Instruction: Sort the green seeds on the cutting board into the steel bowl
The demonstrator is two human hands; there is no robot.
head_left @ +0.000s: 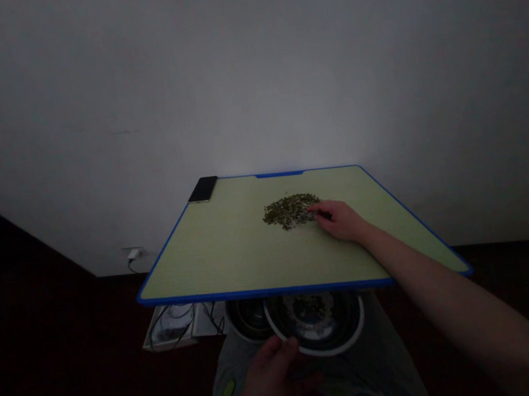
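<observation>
Head view: hands were apart; the right hand (338, 219) touched the near right edge of a loose brown-green pile (290, 210) mid-tabletop (224, 259), its grip unclear. The left hand (276, 375) pinched the rim of a bowl (360, 317) below the table's front edge.

small greenish-brown dried bits (287, 211) in a loose, uneven patch on pale tabletop (213, 254)

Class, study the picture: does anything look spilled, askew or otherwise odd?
Nothing looks clearly wrong. The dark bits lie loose but gathered in one patch on the tabletop, at the right hand.
</observation>
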